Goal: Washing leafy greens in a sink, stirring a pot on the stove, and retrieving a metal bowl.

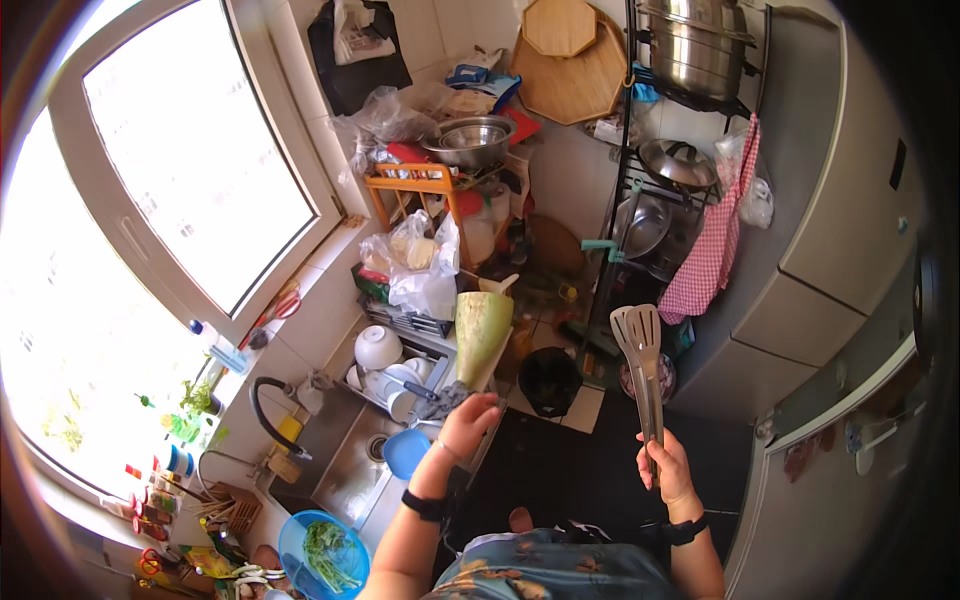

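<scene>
My right hand (666, 466) grips the handle end of a pair of slotted metal kitchen tongs (643, 360). The tongs point up and away from me, above the dark floor mat. My left hand (469, 429) is at the counter's edge beside the sink (349, 472), fingers loosely bent, with nothing seen in it. Close by are a grey cloth (444, 400) and a blue plastic basin or board (406, 453). Just beyond that hand stands a large pale-green gourd-like vegetable (482, 334). A wristband is on each forearm.
White bowls (377, 346) fill a dish rack left of the gourd. A blue basin (325, 555) of leafy greens stands at lower left. A black bin (550, 381) is on the floor ahead. A wire rack of pots (679, 165) and a refrigerator (802, 187) stand at right.
</scene>
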{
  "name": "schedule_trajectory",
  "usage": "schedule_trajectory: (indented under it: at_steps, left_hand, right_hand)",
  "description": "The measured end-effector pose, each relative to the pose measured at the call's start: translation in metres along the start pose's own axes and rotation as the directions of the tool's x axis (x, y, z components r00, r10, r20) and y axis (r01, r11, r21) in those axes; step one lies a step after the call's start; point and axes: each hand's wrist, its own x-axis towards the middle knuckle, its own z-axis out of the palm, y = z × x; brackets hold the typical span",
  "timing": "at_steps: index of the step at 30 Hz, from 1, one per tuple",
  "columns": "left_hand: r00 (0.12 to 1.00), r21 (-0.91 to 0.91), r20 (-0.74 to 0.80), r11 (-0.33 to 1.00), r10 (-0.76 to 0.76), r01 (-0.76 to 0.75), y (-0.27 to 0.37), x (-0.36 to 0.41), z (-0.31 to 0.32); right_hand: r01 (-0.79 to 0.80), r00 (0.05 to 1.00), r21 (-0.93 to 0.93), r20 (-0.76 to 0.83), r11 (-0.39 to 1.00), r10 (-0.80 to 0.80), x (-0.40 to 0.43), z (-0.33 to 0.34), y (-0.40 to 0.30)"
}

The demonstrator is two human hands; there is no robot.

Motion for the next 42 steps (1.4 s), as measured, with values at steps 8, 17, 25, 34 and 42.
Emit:
schedule_trajectory:
  at_steps: [8,17,25,34,42]
  left_hand:
    - [0.98,-0.055,0.091,0.983,0.177,-0.172,0.088,0.183,-0.001]
    - [0.904,0.337,-0.298,0.92,0.305,-0.2,0.159,0.31,-0.071]
    - [0.822,0.658,-0.428,0.753,0.376,-0.002,0.231,0.471,-0.169]
    - [0.826,0.778,-0.532,0.276,-0.187,0.564,0.212,0.641,-0.209]
    - [0.841,0.835,-0.535,0.102,-0.082,0.541,0.17,0.698,-0.24]
  right_hand:
    - [-0.007,0.997,-0.009,-0.071,1.0,0.007,0.105,-0.048,-0.014]
    - [0.011,0.991,-0.08,0.135,0.997,0.0,0.285,-0.098,-0.075]
    - [-0.061,0.995,-0.11,0.071,0.992,0.069,0.345,-0.123,-0.088]
    - [-0.047,0.985,-0.156,-0.171,0.987,0.02,0.343,-0.12,-0.081]
    - [-0.071,0.974,-0.145,-0.223,0.987,0.038,0.363,-0.099,-0.079]
